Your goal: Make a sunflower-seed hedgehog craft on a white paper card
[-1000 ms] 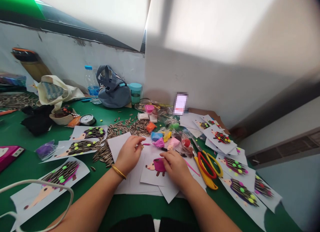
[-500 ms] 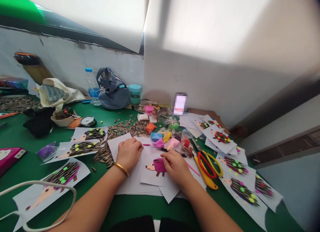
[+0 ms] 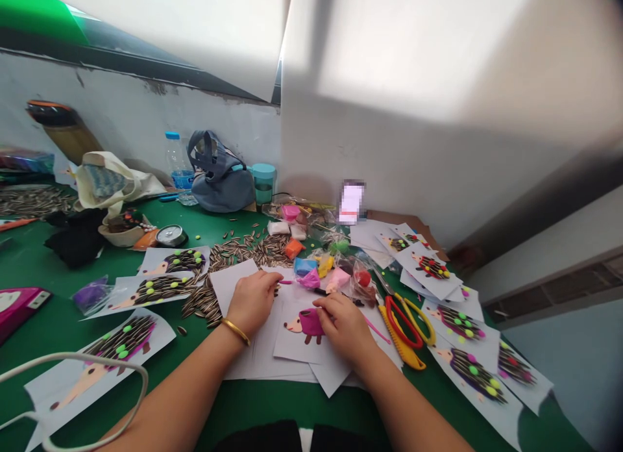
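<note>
A hedgehog figure (image 3: 307, 323) with a magenta clay body, pale face and brown feet lies on white paper (image 3: 294, 352). My right hand (image 3: 343, 325) covers its right side, fingers curled; whatever they grip is hidden. A small dark mark shows on the magenta body. My left hand (image 3: 254, 299) is over the paper stack, its fingers bent and pressed together. Its fingertips are beside a thin magenta stick (image 3: 286, 282), and small dark bits, probably seeds, show just beneath them; what it pinches is too small to make out.
Sunflower seeds (image 3: 248, 247) lie in a heap behind my left hand. Bagged coloured clay (image 3: 309, 278) sits behind the hedgehog. Red and yellow scissors (image 3: 406, 322) and a yellow cutter (image 3: 396, 338) are at the right. Finished hedgehog pictures (image 3: 462, 325) flank both sides. A white cable (image 3: 146, 380) loops at front left.
My left hand has shifted slightly right, its fingers lifting and stretching further toward the magenta stick. The right hand has hardly moved, still at the hedgehog.
</note>
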Motion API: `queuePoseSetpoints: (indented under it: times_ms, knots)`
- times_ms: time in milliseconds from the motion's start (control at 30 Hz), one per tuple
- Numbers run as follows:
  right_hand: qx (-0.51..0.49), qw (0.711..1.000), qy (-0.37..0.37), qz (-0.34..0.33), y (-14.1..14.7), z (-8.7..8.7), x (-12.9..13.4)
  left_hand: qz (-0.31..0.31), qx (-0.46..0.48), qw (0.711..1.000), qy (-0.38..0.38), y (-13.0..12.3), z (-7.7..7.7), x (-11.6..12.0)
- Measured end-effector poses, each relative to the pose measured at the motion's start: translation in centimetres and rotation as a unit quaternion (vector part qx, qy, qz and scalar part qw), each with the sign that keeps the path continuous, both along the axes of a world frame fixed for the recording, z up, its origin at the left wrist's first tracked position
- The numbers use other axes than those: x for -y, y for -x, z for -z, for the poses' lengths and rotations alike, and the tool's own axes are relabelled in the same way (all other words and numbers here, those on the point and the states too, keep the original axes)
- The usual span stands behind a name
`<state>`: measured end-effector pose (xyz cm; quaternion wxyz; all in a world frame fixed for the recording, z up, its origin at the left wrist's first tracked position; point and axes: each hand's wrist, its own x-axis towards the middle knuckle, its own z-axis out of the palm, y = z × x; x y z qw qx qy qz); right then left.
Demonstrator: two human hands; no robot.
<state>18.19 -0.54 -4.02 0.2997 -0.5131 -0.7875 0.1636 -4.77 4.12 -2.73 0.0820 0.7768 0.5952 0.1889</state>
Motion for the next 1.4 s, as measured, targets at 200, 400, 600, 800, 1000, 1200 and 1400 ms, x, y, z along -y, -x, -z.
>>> queuePoseSetpoints:
  times_ms: [200, 400, 600, 800, 1000, 1200, 1400]
  knots:
    - [-0.002, 1.000, 0.000, -0.002, -0.02, -0.07, 0.07, -0.031, 0.029, 0.999, 0.014, -0.04, -0.44, -0.04]
    - [0.000, 1.000, 0.001, -0.006, 0.00, -0.09, 0.09, -0.009, 0.025, 1.000, -0.008, 0.24, -0.52, -0.01]
    - [0.000, 1.000, -0.002, -0.007, 0.02, -0.11, 0.16, -0.033, 0.039, 0.998, 0.024, -0.01, -0.32, 0.05]
    - [-0.005, 1.000, -0.006, -0.006, 0.15, -0.17, 0.25, -0.040, 0.073, 0.995, 0.048, -0.24, -0.65, 0.30]
    - [-0.008, 1.000, -0.009, -0.009, 0.26, -0.19, 0.27, -0.034, 0.057, 0.997, 0.051, -0.40, -0.88, 0.45]
    - [-0.012, 1.000, -0.008, -0.010, 0.36, -0.34, 0.27, -0.001, 0.051, 0.998, 0.023, -0.20, -0.31, 0.08]
    - [-0.009, 1.000, -0.005, -0.013, 0.37, -0.40, 0.28, -0.013, -0.001, 1.000, -0.012, 0.11, -0.35, -0.14]
